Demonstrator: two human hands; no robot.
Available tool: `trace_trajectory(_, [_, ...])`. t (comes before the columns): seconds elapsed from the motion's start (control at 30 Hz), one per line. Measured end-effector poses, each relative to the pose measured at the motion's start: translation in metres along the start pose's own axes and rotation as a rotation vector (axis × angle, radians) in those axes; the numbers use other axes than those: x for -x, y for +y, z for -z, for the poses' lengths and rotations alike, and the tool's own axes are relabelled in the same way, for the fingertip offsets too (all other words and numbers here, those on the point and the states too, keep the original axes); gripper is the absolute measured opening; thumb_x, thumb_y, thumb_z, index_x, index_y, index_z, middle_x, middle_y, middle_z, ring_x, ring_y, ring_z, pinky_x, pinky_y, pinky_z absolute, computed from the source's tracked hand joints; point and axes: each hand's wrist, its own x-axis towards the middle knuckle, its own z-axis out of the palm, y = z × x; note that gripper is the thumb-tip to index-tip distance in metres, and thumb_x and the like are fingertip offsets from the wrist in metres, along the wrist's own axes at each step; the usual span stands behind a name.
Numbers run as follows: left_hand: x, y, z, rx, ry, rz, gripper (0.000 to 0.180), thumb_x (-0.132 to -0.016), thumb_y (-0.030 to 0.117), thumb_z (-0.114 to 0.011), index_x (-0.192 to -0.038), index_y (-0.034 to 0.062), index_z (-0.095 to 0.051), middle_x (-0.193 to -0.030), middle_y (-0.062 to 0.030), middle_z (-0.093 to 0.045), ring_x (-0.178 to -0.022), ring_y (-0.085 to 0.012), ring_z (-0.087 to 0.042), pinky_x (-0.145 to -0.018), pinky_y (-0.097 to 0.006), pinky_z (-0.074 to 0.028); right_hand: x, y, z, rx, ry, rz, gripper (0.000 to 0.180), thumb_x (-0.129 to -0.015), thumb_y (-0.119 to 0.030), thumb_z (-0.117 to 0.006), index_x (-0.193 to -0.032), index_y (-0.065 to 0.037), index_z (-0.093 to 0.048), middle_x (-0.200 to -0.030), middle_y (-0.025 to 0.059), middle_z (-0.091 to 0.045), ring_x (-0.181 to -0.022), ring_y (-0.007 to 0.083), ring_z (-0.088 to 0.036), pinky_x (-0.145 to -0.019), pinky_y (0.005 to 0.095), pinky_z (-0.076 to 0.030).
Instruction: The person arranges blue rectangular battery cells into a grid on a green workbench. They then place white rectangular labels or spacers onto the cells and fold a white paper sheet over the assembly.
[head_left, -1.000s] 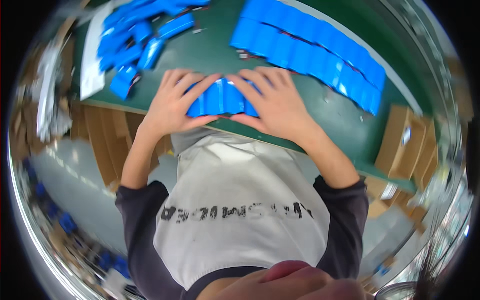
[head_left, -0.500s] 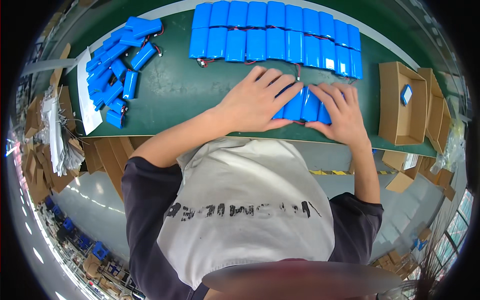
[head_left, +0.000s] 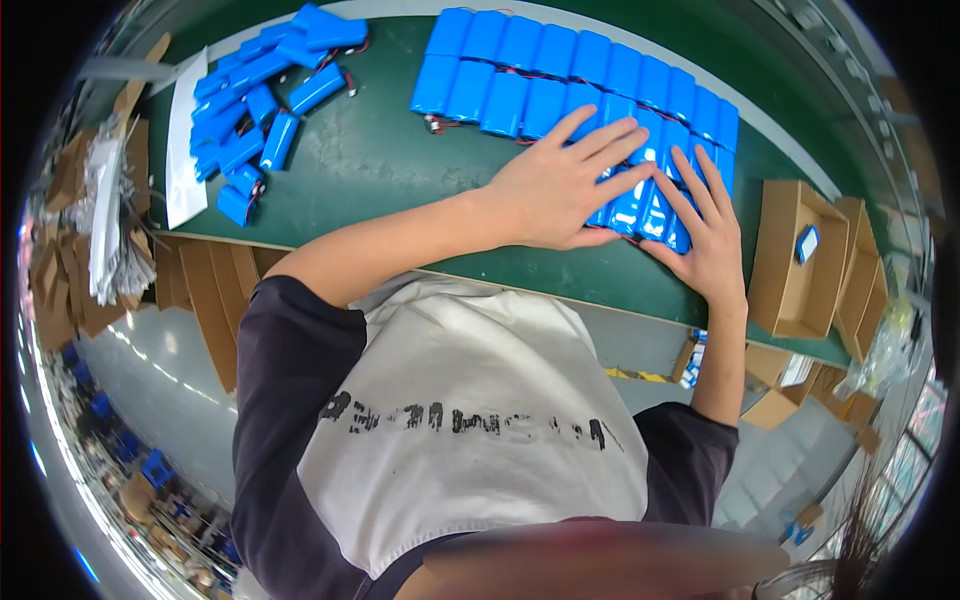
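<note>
Both hands are sliding rightward, now meeting the neat rows. Left hand [head_left: 565, 185] and right hand [head_left: 705, 235], fingers spread flat, are pressing a small blue battery-pack group [head_left: 640, 212] against the arranged rows [head_left: 560, 75] on the green surface [head_left: 380, 160]; loose packs [head_left: 260, 100] lying left.

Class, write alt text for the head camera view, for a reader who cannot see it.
Both hands, left hand and right hand, press flat on blue battery packs beside a long row of packs on a green table. A loose pile of packs lies left; open cardboard boxes sit right.
</note>
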Motion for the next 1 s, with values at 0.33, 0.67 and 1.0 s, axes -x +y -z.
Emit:
trace_trajectory(0.33, [0.086, -0.078, 0.09, -0.408, 0.473, 0.419, 0.037, -0.087, 0.031, -0.08, -0.121, 0.017, -0.073, -0.131, -0.0063, -0.065, -0.122, -0.0297, -0.059, -0.099, -0.048, -0.046, -0.004, -0.036, 0.0, 0.069, 0.16, 0.119, 0.07, -0.102, -0.068, -0.048, -0.14, -0.013, -0.07, -0.153, 0.0189, -0.057, -0.142, 0.0419, -0.05, -0.122, 0.066, -0.028])
trace_trajectory(0.67, [0.162, -0.111, 0.096, -0.574, 0.401, 0.635, 0.04, -0.091, 0.03, -0.08, -0.127, 0.0136, -0.072, -0.117, -0.0045, -0.068, -0.11, -0.0279, -0.061, -0.093, -0.041, -0.05, -0.272, -0.131, -0.03, -0.185, 0.12, 0.54, 0.039, -0.092, -0.02, -0.076, -0.129, -0.009, -0.069, -0.113, 0.0145, -0.071, -0.106, 0.0351, -0.068, -0.092, 0.043, -0.056])
trace_trajectory(1.0, [0.155, -0.13, 0.091, -0.607, 0.427, 0.537, 0.018, -0.096, 0.03, -0.075, -0.101, 0.0131, -0.07, -0.094, -0.0021, -0.06, -0.09, -0.0222, -0.059, -0.08, -0.039, -0.049, -0.363, -0.14, -0.117, -0.135, 0.046, 0.311, 0.053, -0.089, -0.037, -0.077, -0.132, -0.007, -0.067, -0.112, 0.021, -0.073, -0.104, 0.0418, -0.072, -0.091, 0.0513, -0.059])
